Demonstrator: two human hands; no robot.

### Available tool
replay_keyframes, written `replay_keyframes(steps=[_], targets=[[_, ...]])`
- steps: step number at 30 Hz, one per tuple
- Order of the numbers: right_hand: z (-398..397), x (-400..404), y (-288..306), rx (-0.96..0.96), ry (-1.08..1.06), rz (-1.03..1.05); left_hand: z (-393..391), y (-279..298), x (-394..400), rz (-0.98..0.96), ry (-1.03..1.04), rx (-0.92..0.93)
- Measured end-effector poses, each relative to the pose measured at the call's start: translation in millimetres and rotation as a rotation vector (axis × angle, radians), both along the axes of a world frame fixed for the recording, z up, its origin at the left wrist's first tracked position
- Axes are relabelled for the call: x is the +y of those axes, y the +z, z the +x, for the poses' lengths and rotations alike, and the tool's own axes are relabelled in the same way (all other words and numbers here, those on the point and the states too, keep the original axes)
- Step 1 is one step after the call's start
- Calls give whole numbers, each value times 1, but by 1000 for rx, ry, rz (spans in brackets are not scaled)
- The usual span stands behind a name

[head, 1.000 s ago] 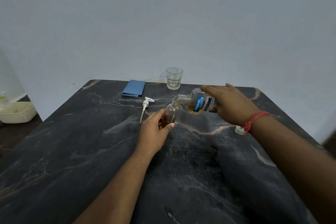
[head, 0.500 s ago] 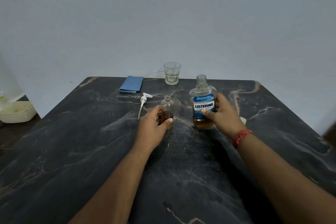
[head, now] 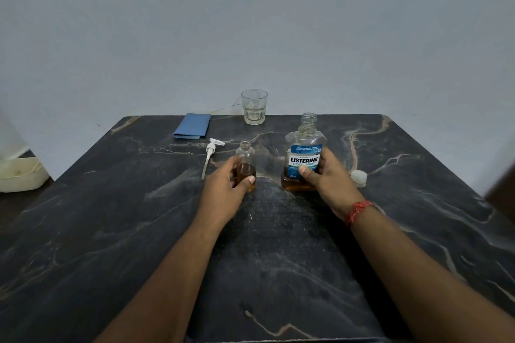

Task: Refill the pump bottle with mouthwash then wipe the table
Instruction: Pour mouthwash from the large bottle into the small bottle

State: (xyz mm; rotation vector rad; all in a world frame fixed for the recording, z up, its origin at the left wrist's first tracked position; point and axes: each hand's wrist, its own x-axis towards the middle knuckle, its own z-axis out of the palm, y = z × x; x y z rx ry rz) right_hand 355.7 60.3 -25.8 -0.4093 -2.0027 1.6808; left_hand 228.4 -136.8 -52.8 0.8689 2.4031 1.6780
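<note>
With the left hand [head: 223,189] gripping the part-filled pump bottle [head: 245,166] upright on the bench [head: 111,231] and the right hand [head: 326,175] gripping the mouthwash bottle [head: 304,153] beside it, refitting the pump [head: 211,150] squarely should prevent spills.

A plain, pale grey-blue wall [head: 250,22] filled the upper half of the view, unmarked and evenly lit with soft, dim light. Against it stood a dark marble-patterned table [head: 278,245], black with tan and white veins, its far corners rounded. To the left, lower than the tabletop, a dark surface [head: 16,203] carried a cream-coloured plastic container [head: 19,177]. A dark edge [head: 501,189] showed at the far right.
</note>
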Motion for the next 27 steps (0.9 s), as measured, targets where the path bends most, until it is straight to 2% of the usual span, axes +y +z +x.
replay_keyframes(steps=[12, 18, 22, 27], targets=[[12, 7, -1, -49, -28, 92, 3, 4, 0, -6, 1, -5], [32, -9, 3, -81, -248, 266, 3, 5, -1, -33, 4, 39], [43, -28, 5, -21, -414, 344, 6, 7, -2, -45, 14, 64], [45, -58, 1, 12, -345, 409, 10, 11, -16, -69, 35, 51]])
